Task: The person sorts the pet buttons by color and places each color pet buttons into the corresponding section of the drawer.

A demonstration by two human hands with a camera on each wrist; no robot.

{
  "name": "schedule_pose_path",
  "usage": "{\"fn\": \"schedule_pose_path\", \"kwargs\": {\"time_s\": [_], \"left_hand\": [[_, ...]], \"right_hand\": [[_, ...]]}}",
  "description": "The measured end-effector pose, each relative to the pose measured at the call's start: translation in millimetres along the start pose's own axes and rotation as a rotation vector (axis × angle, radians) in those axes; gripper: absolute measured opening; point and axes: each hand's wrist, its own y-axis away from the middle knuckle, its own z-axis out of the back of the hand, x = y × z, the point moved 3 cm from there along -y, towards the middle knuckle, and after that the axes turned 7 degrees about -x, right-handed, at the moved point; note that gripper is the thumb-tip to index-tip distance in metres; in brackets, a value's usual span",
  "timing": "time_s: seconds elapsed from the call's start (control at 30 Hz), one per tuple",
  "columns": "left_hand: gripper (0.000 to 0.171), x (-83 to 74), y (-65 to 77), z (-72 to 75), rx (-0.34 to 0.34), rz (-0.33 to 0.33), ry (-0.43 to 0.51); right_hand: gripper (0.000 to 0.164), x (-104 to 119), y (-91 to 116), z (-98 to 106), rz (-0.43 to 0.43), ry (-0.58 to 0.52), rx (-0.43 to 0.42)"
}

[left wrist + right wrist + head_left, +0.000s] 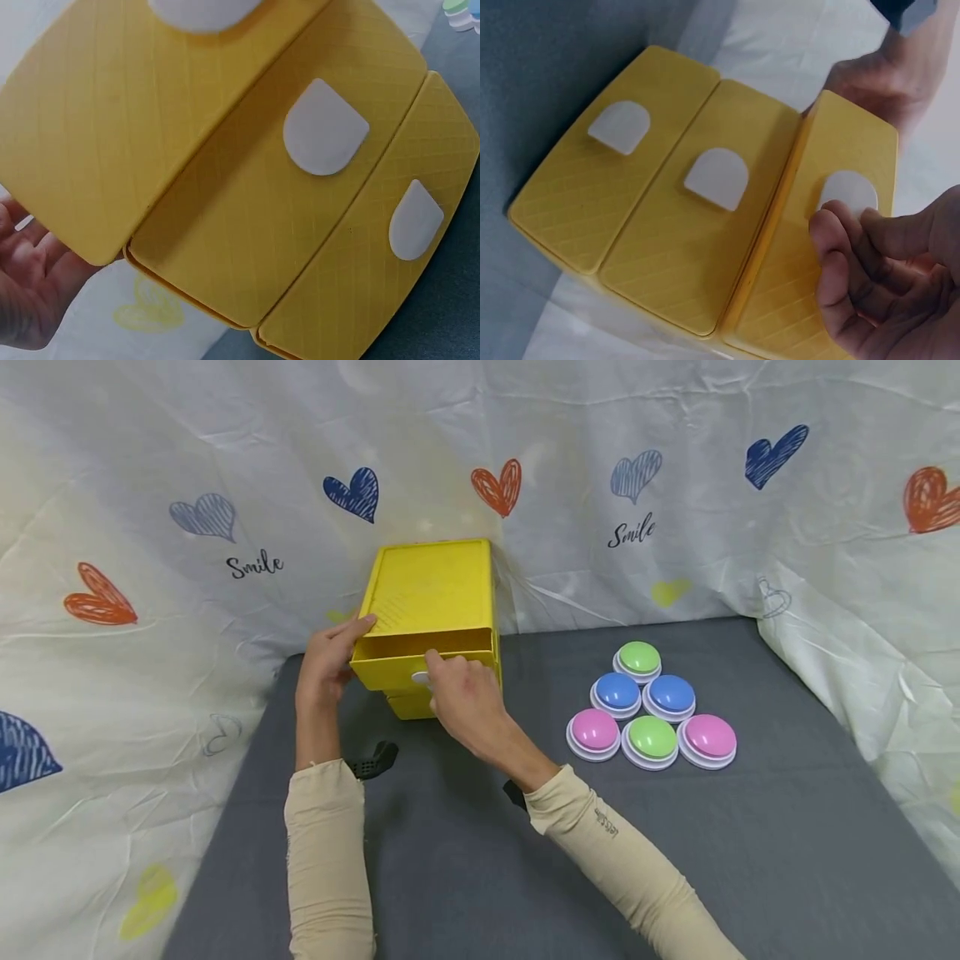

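A yellow drawer box (435, 585) with three stacked drawers stands near the back of the table. Its top drawer (386, 674) is pulled partly out, while the middle drawer (247, 202) and bottom drawer (375, 247) sit flush. My right hand (468, 697) pinches the white knob (847, 191) of the top drawer between thumb and curled fingers. At the box's left side my left hand (326, 660) rests against the wall near the upper front corner, thumb on the top edge. What lies inside the drawer is hidden.
Several round push buttons with white bases, including a green button (652, 737), a blue button (671, 693) and a pink button (595, 730), form a triangle on the dark grey tablecloth (465, 877) at right. A white heart-printed curtain (562, 468) hangs behind the box.
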Motion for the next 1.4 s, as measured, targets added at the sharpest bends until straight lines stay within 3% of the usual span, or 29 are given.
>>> {"fn": "schedule_pose_path", "kwargs": {"time_s": [0.13, 0.33, 0.7, 0.9, 1.0, 1.2, 1.27, 1.4], "left_hand": [[0.065, 4.3, -2.0, 2.2, -0.016, 0.019, 0.042], [0.069, 5.7, -2.4, 2.1, -0.036, -0.012, 0.056], [0.073, 6.4, 1.0, 3.7, -0.069, 0.011, 0.082], [0.073, 1.9, 5.5, 1.8, -0.039, -0.010, 0.124], [0.074, 0.6, 4.2, -0.5, -0.046, -0.015, 0.116], [0.075, 2.6, -2.5, 0.0, -0.038, 0.004, 0.098], [0.074, 3.7, -2.6, -0.5, -0.031, 0.008, 0.101], [0.073, 6.2, -1.6, -0.1, -0.049, 0.006, 0.093]], "right_hand": [[0.012, 4.9, 6.2, 4.1, 0.005, 0.000, 0.008], [0.011, 12.4, 16.1, 12.6, 0.005, -0.023, 0.039], [0.014, 30.2, 30.2, 27.9, 0.024, 0.037, 0.114], [0.025, 37.9, 36.8, 33.7, 0.051, 0.090, 0.104], [0.027, 35.9, 40.7, 34.3, -0.004, 0.010, 0.109], [0.021, 27.0, 50.3, 32.1, -0.172, -0.267, 0.079], [0.017, 25.5, 54.5, 31.4, -0.181, -0.318, 0.037], [0.014, 23.3, 63.0, 34.1, -0.121, -0.365, -0.081]]}}
